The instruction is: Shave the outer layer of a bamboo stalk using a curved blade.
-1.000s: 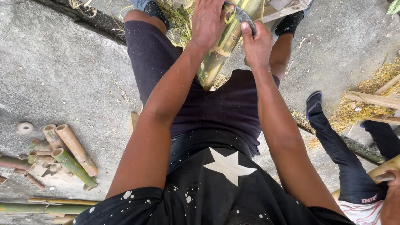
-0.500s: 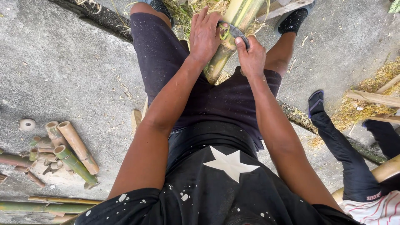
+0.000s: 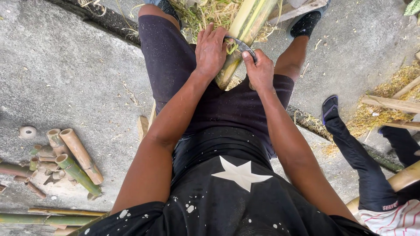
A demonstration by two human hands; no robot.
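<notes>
Seated worker, seen from above: the left hand (image 3: 211, 51) lies closed over a green-yellow bamboo pole (image 3: 245, 35) slanting up between the knees. The right hand (image 3: 260, 71) grips a curved metal blade (image 3: 239, 43) set across the pole. Cut bamboo pieces (image 3: 74, 164) lie on the concrete floor (image 3: 65, 74) at near left; another person's leg (image 3: 354, 148) stands right.

A: Lighting: bright, even daylight, soft and diffuse. Shadows faint on the grey rough concrete ground (image 3: 65, 78); no hard edges.

B: Glare?

A: Mild sheen on the long yellow-green bamboo pole (image 3: 245, 35). Focus sharp at centre; slight wide-angle stretching toward the corners. No motion blur evident.
</notes>
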